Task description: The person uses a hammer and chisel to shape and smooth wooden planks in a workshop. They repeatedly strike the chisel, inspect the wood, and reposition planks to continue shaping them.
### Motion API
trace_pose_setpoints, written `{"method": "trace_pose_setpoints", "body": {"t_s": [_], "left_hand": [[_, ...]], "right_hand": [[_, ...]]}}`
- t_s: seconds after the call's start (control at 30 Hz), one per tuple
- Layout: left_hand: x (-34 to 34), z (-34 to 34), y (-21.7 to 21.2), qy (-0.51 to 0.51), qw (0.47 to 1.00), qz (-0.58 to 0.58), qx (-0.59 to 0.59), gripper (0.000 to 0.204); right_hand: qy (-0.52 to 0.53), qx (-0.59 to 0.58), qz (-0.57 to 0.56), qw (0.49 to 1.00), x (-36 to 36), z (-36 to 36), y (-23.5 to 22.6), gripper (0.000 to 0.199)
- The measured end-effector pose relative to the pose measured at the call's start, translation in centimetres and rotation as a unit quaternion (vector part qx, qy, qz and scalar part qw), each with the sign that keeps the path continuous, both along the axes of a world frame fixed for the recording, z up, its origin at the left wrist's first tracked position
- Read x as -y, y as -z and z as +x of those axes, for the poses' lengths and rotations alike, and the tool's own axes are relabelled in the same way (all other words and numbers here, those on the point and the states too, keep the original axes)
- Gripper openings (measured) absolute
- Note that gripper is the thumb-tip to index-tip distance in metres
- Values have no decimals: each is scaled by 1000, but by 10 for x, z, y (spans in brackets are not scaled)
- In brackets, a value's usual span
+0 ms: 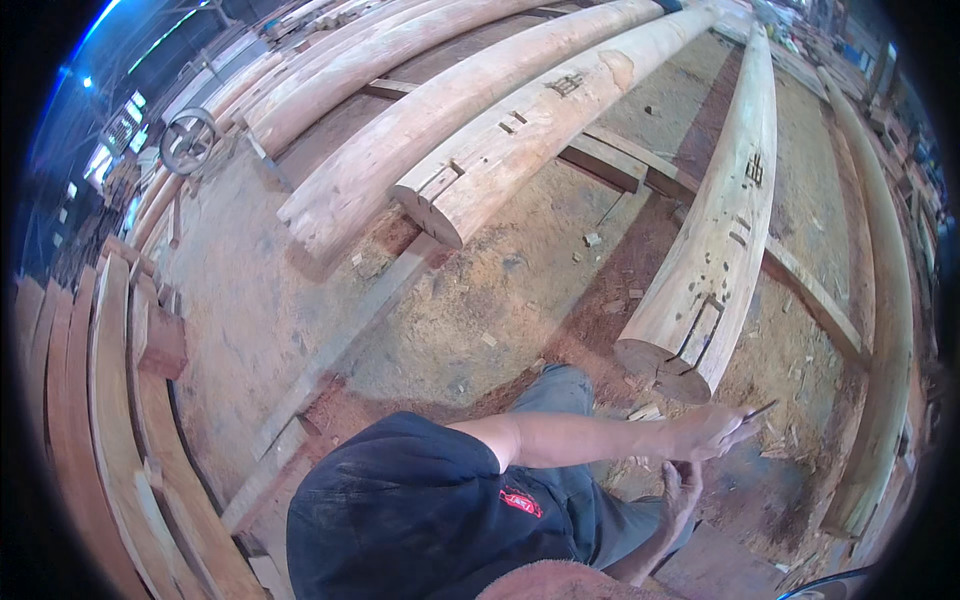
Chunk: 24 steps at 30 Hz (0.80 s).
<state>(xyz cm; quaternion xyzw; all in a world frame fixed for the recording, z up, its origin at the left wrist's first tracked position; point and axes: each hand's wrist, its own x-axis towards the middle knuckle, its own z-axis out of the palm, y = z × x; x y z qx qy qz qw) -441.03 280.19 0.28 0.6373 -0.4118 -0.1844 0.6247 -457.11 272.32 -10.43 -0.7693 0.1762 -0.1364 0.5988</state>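
Note:
My left hand (708, 430) reaches across from the left, closed on a thin dark stick-like tool (762, 409) whose tip points right. Its exact kind is too small to tell. Just below that wrist is my right hand (682, 488), fingers upward and somewhat apart, with nothing visible in them. Both hands are near the cut end of a pale peeled log (735, 235). On its upper face are a long slot at the near end, short paired slots and a roughly cut mortise farther along.
A second mortised log (490, 180) lies left of it, among several more logs. Timber crosspieces (815, 295) run underneath. Stacked boards (120, 400) stand at the left, near a spoked wheel (190, 140). Another long log (885, 330) curves along the right. Wood chips litter the ground.

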Motion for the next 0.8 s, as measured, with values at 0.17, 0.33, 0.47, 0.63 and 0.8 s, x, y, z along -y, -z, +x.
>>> {"method": "trace_pose_setpoints", "body": {"t_s": [0.17, 0.33, 0.47, 0.63, 0.8], "left_hand": [[-4, 31, -33, 52, 933, 46, 353, 30], [-35, 48, -14, 151, 844, 152, 492, 26], [-55, 53, -11, 151, 895, 245, 340, 23], [-68, 58, -34, 60, 923, 195, 325, 20], [-88, 57, -59, 21, 935, 97, 339, 20]], "right_hand": [[20, -38, -77, 996, 33, -11, 12, 12], [49, 21, -123, 991, 48, -3, -19, 24], [55, 50, -147, 986, 39, 15, -37, 26], [-24, 6, -116, 993, 13, 48, -51, 29], [-59, 121, -78, 988, -12, 76, -79, 30]]}}
